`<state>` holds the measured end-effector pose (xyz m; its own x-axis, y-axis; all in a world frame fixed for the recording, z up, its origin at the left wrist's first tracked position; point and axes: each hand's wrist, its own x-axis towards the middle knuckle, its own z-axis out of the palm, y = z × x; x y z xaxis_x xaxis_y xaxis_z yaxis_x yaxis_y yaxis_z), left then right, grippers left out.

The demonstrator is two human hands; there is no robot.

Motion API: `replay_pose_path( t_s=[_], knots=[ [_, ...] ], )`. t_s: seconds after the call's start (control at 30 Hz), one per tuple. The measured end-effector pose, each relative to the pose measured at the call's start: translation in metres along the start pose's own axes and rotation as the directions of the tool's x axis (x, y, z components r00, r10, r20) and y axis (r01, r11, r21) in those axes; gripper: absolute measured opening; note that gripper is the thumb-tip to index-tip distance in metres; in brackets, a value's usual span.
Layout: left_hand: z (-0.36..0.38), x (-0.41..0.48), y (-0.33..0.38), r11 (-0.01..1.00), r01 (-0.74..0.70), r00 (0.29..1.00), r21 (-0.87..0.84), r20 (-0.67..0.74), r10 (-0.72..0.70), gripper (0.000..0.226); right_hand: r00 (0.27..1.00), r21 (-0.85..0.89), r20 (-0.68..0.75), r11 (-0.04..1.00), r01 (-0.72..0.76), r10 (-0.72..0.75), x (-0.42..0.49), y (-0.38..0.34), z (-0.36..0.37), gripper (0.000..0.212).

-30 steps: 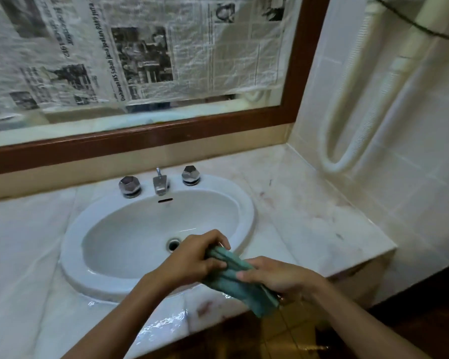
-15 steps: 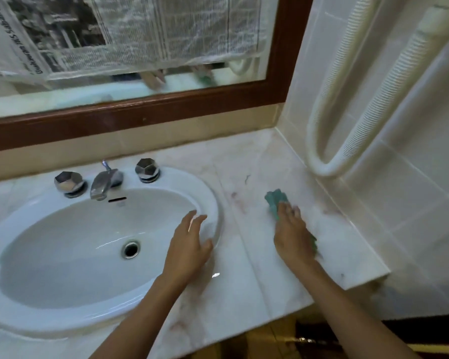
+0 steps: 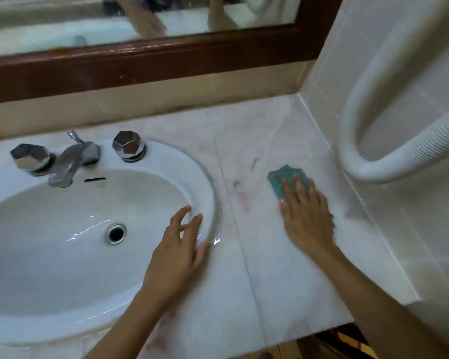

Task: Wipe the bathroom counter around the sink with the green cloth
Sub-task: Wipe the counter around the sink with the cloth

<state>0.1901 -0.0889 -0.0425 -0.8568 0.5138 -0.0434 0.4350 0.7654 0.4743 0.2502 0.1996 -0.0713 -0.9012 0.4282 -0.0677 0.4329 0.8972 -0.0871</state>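
green cloth (image 3: 280, 178) moved onto counter (image 3: 283, 270) | right hand (image 3: 306, 221) flat, pressing it | left hand (image 3: 176, 255) spread on sink (image 3: 166, 161) rim

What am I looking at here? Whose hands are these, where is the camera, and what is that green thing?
There is no machine here: these are a person's two bare hands. The one picture comes from a camera worn on the person's head, looking forward and down. The right hand presses a green cloth flat on the pale stone counter, to the right of the white sink. The left hand holds nothing; it lies open over the sink's right rim. Behind the sink are a metal tap and a wood-framed mirror. A white ribbed hose hangs by the tiled wall.
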Motion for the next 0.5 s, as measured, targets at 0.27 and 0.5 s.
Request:
replay_pose_path(
  t_s=[0.27,0.5],
  knots=[
    [0.005,0.002,-0.007,0.998,-0.054,0.998,0.025,-0.023,0.055,0.047,0.979,0.069,0.057,0.978,-0.198,0.194,0.178,-0.02,-0.014,0.055],
    [0.001,0.002,-0.007,0.999,-0.025,1.0,-0.043,-0.017,0.025,0.048,0.991,0.102,0.076,0.989,0.104,-0.112,0.123,-0.091,0.0,0.053]
  ],
)
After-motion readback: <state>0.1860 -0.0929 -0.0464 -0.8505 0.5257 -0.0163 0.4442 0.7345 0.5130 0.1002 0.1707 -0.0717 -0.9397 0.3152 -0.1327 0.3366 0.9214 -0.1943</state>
